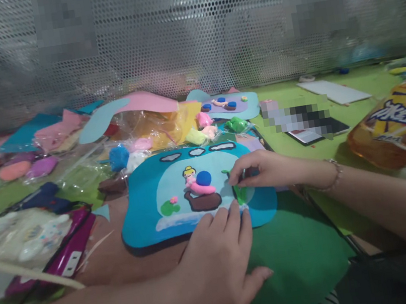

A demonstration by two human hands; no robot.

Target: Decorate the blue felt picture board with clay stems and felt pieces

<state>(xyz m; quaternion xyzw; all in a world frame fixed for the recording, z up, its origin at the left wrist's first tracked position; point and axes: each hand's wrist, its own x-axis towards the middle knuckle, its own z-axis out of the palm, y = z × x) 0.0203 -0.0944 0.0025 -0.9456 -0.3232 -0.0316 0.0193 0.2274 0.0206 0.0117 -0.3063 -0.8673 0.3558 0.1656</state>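
Nearest, the left hand (218, 256) lies flat, fingers together, pinning the near edge of a blue felt picture (146, 206) on the desk. Just beyond, the right hand (263, 171) pinches a green stem (240, 193) at the picture's right side, directly above the left fingertips.

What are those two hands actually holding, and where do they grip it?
The right hand pinches a green clay strip at its upper end on the blue felt picture. The left hand grips nothing; its fingers press the picture's lower edge.
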